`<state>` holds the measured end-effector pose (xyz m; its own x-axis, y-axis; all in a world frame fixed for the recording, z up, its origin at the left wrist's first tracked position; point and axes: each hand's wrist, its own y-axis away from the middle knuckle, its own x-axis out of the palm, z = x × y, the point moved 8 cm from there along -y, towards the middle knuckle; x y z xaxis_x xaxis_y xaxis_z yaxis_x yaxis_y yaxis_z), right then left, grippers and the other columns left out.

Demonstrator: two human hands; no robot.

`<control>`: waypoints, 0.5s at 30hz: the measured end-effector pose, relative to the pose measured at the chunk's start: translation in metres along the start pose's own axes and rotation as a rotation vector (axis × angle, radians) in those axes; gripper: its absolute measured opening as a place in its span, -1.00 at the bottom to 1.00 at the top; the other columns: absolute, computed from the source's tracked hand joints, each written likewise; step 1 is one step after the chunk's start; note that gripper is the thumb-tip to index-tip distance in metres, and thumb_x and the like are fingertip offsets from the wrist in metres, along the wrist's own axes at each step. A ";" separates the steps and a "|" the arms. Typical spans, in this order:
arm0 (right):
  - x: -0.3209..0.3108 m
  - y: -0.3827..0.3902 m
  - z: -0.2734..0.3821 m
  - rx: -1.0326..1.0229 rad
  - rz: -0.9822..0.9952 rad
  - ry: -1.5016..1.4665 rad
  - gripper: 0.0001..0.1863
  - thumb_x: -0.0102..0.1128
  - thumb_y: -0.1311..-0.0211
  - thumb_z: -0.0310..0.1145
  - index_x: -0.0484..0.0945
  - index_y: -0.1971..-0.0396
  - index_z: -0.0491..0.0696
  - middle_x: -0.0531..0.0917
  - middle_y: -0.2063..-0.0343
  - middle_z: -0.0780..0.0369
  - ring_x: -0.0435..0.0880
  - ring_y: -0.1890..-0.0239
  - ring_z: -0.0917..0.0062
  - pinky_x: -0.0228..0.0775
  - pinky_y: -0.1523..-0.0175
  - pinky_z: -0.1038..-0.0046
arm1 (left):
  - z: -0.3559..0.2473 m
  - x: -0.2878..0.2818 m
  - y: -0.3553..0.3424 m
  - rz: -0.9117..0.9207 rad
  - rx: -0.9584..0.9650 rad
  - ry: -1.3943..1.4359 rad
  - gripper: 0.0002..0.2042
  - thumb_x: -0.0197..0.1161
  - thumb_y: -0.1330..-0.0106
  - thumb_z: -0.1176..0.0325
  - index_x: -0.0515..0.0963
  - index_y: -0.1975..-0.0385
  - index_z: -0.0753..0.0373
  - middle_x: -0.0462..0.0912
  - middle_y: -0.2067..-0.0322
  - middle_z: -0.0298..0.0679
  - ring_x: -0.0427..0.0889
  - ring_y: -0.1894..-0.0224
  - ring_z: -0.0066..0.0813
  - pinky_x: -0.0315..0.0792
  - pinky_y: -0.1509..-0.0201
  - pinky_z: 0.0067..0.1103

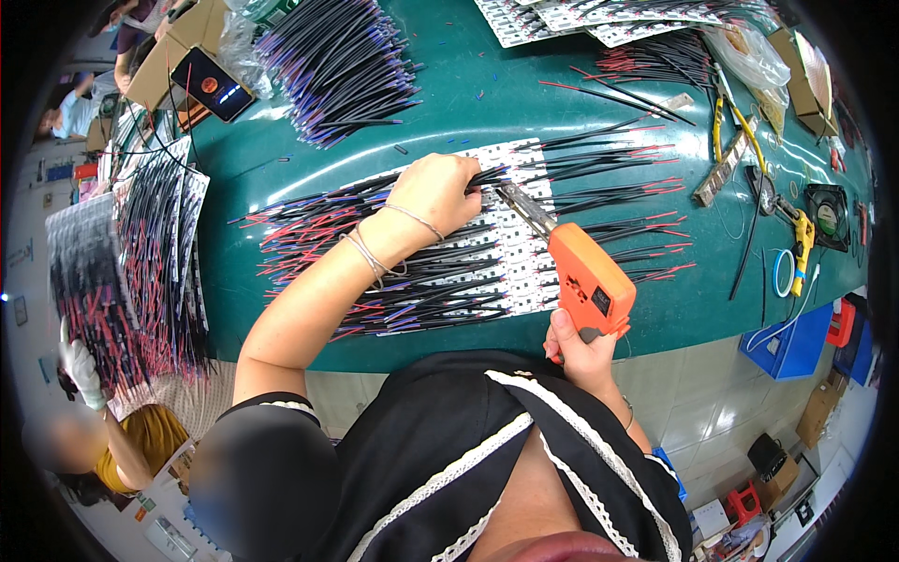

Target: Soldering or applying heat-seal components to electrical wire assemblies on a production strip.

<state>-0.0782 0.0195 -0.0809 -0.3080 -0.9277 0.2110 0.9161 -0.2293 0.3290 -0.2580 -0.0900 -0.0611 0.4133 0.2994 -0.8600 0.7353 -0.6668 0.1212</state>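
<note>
My left hand (438,192) is closed on a bundle of thin black wires (489,175) at the upper part of a white circuit-board panel (524,201). In my right hand (582,350) is an orange pistol-grip tool (592,267) with a long metal nose. The nose points up and left, its tip close beside the wires at my left fingertips. Rows of black wires with red and blue ends lie across the panel and stick out past both its sides. My left hand hides part of the held bundle.
A heap of black wires (337,70) lies at the far left, with a phone (213,84) beside it. More white panels (562,17), loose wires (655,61), yellow-handled pliers (740,126) and a small fan (828,215) sit to the right. A co-worker's gloved hand (82,375) holds wired panels at left.
</note>
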 end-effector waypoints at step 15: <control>-0.010 -0.009 0.019 -0.065 -0.015 -0.011 -0.74 -0.05 -0.13 -0.45 0.25 0.22 -0.27 0.35 0.80 0.30 0.29 0.82 0.68 0.18 0.71 0.62 | 0.010 -0.032 0.004 -0.174 0.104 0.136 -0.83 0.07 -0.14 0.38 0.38 0.41 0.38 0.43 0.51 -0.10 0.42 0.46 -0.22 0.28 0.35 -0.48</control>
<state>-0.0882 0.0365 -0.0688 -0.3242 -0.9209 0.2163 0.9259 -0.2621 0.2720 -0.2737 -0.1086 -0.0382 0.3586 0.5006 -0.7879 0.7454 -0.6616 -0.0812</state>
